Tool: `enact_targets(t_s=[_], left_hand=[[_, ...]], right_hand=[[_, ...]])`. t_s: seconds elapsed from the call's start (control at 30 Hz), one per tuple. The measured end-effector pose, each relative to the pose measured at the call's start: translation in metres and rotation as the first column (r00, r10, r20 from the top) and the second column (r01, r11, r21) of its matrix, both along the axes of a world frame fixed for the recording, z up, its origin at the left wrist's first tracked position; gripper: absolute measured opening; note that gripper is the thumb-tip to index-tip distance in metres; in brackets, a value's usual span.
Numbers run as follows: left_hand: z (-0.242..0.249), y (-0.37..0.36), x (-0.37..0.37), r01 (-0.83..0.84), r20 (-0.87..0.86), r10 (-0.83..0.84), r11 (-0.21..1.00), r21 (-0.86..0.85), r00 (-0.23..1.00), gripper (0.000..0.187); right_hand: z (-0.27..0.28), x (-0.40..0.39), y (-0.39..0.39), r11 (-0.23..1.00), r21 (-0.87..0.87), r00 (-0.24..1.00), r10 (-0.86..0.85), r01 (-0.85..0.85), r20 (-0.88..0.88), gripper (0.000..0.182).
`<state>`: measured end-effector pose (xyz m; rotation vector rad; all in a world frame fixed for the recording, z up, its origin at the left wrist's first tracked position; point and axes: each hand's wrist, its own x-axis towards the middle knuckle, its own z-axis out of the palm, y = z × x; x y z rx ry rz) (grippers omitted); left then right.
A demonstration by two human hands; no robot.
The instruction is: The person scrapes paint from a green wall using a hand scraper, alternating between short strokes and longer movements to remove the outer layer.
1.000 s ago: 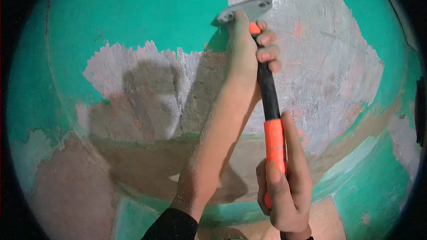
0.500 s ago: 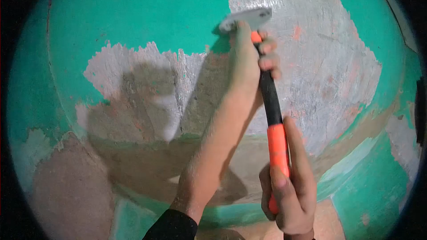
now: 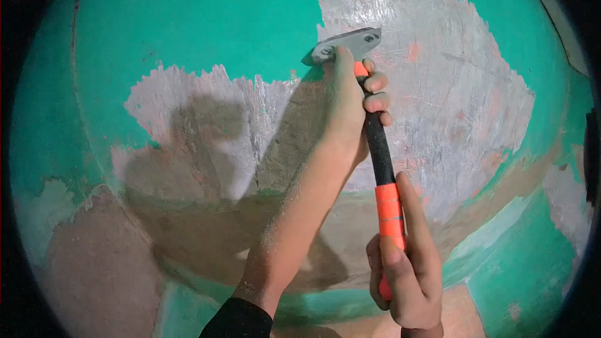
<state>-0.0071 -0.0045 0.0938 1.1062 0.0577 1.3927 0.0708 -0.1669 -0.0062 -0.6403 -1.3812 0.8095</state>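
Note:
A long-handled scraper (image 3: 383, 150) with a black and orange handle leans up across the wall in front of me. Its flat grey blade (image 3: 350, 46) rests against the wall at the border between green paint and bare grey surface. My left hand (image 3: 357, 91) is wrapped around the handle's upper end just below the blade, its thumb pressed on the blade plate. Lower down, my right hand (image 3: 410, 269) grips the orange end of the handle, with the index finger stretched along it. Pale dust speckles my left forearm.
Green paint (image 3: 188, 19) covers the upper left of the wall, with ragged edges around the scraped grey area (image 3: 457, 106). A brown band (image 3: 206, 231) curves along below. Shadows of me and my arm fall on the left part.
The scraper blade has slid slightly down the wall, and both hands keep their hold. My left hand has moved down with it; my right hand is nearly where it was.

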Motion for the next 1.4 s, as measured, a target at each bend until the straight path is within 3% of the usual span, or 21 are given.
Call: enact_targets(t_s=[0.1, 0.2, 0.27, 0.37, 0.5, 0.6, 0.77, 0.87, 1.07, 1.17, 1.3, 1.4], left_hand=[[0.011, -0.003, 0.004, 0.003, 0.063, -0.003, 1.0, 0.004, 0.998, 0.032], [0.02, 0.001, 0.002, 0.061, 0.073, -0.064, 0.997, 0.047, 0.995, 0.032], [0.01, -0.009, 0.002, 0.022, 0.058, -0.021, 1.0, -0.008, 0.998, 0.032], [0.01, -0.006, 0.004, -0.047, 0.05, 0.047, 0.999, -0.003, 0.998, 0.031], [0.016, -0.004, 0.002, 0.026, 0.104, -0.027, 1.0, 0.008, 0.994, 0.033], [0.005, -0.015, 0.001, -0.01, 0.068, 0.013, 0.999, -0.043, 0.998, 0.032], [0.032, 0.003, 0.0, 0.031, 0.132, -0.041, 0.996, 0.078, 0.99, 0.033], [0.01, -0.009, 0.002, 0.005, 0.036, -0.004, 1.0, -0.025, 0.999, 0.031], [0.025, -0.005, 0.003, 0.034, 0.129, -0.034, 0.999, -0.002, 0.991, 0.031], [0.017, -0.007, 0.003, 0.004, 0.115, -0.003, 1.0, -0.008, 0.993, 0.03], [0.033, 0.001, 0.001, 0.02, 0.121, -0.026, 0.999, 0.05, 0.992, 0.03], [0.029, -0.006, 0.001, 0.001, 0.113, -0.006, 0.999, 0.04, 0.994, 0.029]], right_hand=[[0.008, 0.001, 0.004, 1.0, 0.022, 1.0, -0.008, 0.008, 0.002, 0.071], [0.011, 0.01, 0.005, 0.997, 0.05, 0.996, 0.062, -0.065, 0.059, 0.058], [-0.002, 0.014, 0.006, 0.993, 0.052, 0.993, 0.106, -0.108, 0.045, 0.058], [0.003, 0.011, 0.007, 0.994, 0.059, 0.995, 0.086, -0.088, 0.041, 0.06], [0.013, 0.001, 0.006, 0.999, 0.037, 1.0, -0.025, 0.024, 0.014, 0.07], [0.0, 0.004, 0.01, 0.997, 0.078, 1.0, -0.002, 0.002, -0.004, 0.068], [0.018, 0.0, 0.014, 0.999, 0.053, 1.0, 0.0, -0.001, 0.015, 0.069], [0.007, 0.007, -0.001, 0.997, -0.027, 0.997, 0.074, -0.074, -0.014, 0.069], [0.032, -0.011, -0.001, 0.997, 0.049, 0.998, -0.057, 0.058, -0.026, 0.069], [0.01, 0.01, 0.002, 0.998, 0.015, 0.998, 0.059, -0.059, -0.011, 0.068], [0.019, -0.001, 0.017, 0.991, 0.131, 1.0, -0.021, 0.021, -0.004, 0.07], [0.02, 0.001, 0.014, 0.995, 0.098, 1.0, 0.017, -0.016, -0.014, 0.071]])
